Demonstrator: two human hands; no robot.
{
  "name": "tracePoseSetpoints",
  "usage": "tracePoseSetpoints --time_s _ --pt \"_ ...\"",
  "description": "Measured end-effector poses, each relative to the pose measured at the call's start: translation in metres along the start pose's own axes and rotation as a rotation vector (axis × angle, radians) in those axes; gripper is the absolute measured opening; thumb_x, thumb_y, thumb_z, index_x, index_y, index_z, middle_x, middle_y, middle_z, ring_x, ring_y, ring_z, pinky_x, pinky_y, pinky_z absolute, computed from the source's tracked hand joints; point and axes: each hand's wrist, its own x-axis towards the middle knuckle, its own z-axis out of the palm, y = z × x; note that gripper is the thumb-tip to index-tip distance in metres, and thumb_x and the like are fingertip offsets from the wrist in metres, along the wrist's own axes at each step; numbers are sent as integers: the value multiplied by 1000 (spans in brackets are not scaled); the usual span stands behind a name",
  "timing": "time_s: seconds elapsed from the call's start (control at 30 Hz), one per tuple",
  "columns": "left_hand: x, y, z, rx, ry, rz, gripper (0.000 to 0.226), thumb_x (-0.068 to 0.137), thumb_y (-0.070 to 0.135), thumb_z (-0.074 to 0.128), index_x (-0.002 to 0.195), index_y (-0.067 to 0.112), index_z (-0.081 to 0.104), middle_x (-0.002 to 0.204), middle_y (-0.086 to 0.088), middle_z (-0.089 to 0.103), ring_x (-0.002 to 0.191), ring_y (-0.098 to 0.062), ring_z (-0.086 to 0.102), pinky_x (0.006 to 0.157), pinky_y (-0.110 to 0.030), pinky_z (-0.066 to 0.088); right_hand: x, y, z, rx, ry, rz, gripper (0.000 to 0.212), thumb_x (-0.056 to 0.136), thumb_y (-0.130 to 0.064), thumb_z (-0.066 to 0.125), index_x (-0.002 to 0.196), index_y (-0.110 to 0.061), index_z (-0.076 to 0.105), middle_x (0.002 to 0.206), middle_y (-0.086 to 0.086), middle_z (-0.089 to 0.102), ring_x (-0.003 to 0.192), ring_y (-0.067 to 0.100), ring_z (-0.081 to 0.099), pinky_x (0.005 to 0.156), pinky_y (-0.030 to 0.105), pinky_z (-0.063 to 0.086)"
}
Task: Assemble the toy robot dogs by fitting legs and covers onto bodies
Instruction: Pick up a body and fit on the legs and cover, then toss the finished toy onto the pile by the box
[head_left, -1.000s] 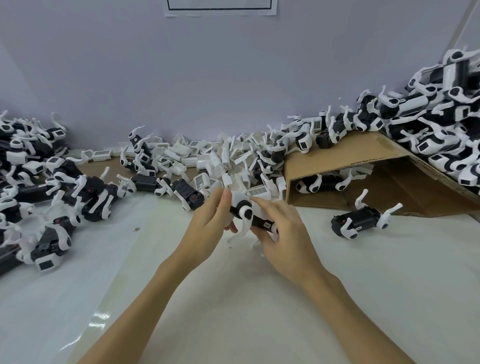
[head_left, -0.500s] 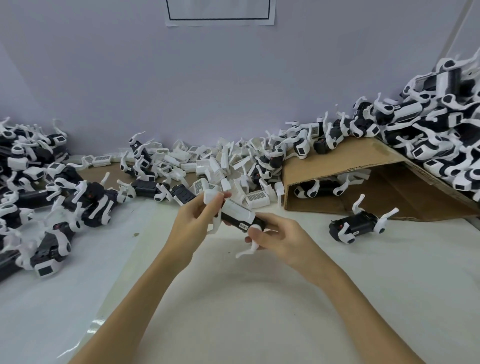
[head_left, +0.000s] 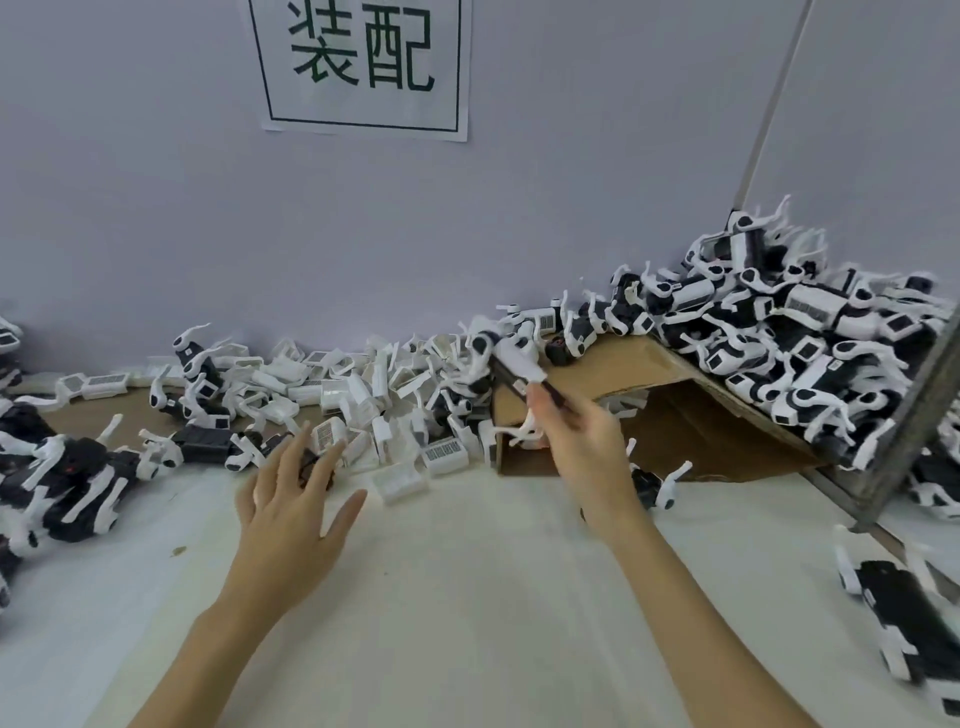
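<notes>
The right hand (head_left: 587, 441) holds a toy robot dog (head_left: 511, 364) raised above the worktop (head_left: 467, 597), its grip closed around the dark rear end of the body. The dog points up and to the left, in front of the cardboard sheet (head_left: 613, 364); its white cover faces upward and a white leg hangs below the hand. The picture is blurred here, so finer detail of the hold cannot be told.

The left hand (head_left: 296, 499) hovers over the worktop with fingers spread and straight, its grip wide and holding nothing. Its fingertips lie near a loose white cover (head_left: 330, 434) at the front edge of a heap of white covers (head_left: 363, 384) along the wall.

Black bodies with legs fitted (head_left: 72, 483) lie at the left. A stack of finished dogs (head_left: 779, 332) rests on the sloping cardboard sheet at the right. A paper sign (head_left: 361, 65) hangs on the wall.
</notes>
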Motion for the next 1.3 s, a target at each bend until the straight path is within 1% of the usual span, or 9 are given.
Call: tracePoseSetpoints --time_s 0.07,0.2,0.3,0.47,0.6,0.77,1.0,1.13,1.3 --pt "-1 -6 4 68 -44 -81 69 100 65 35 160 33 47 174 -15 24 159 -42 22 121 -61 20 43 -15 -27 278 146 103 40 99 -57 63 96 -19 75 106 10 78 92 12 73 84 34 56" --pt "-1 -18 9 83 -180 -94 69 103 54 55 166 46 26 174 -3 23 154 -36 32 116 -58 32 115 -45 -81 455 281 232 53 110 -36 52 158 -19 38 147 6 57 123 12 61 102 30 51" --pt "-1 -15 10 36 -114 -27 68 97 36 75 159 36 47 144 -12 48 115 -44 60 92 -57 49 123 -42 -90 542 117 205 60 104 -24 62 155 -1 39 161 14 43 146 21 46 100 19 51" --pt "4 -14 10 -6 55 16 63 83 28 91 139 28 63 99 0 39 83 -28 47 77 -45 45 70 0 -40 737 -164 323 39 99 -3 63 136 6 56 137 24 64 125 30 67 105 35 55" --pt "7 -11 3 -99 100 -103 60 75 34 97 120 27 58 99 -1 44 89 -30 50 87 -48 39 3 39 11 715 -270 405 29 106 -5 54 129 12 60 123 32 69 118 39 70 99 37 59" --pt "7 -4 -5 -169 248 -143 46 83 11 89 109 15 52 101 -5 48 91 -26 41 83 -45 34 -35 49 44 591 -361 415 25 108 -3 49 118 10 68 112 32 71 106 43 73 94 38 60" --pt "4 30 -24 -420 409 -32 54 83 8 86 108 29 43 105 3 48 88 -32 55 78 -49 53 -46 46 58 556 -420 456 25 110 -10 50 119 7 67 105 28 73 100 43 75 86 37 61" --pt "-3 59 -32 -757 311 -5 44 85 30 77 106 44 40 96 8 58 79 -17 57 74 -22 47 -44 41 61 659 -366 489 36 105 -29 59 129 -2 63 113 29 73 106 42 74 88 40 62" --pt "-19 79 -18 -999 51 34 36 82 34 69 106 31 43 98 4 50 83 -20 49 73 -36 43 -46 37 61 730 -420 517 55 101 -45 62 134 0 62 127 22 71 118 39 70 99 44 58"
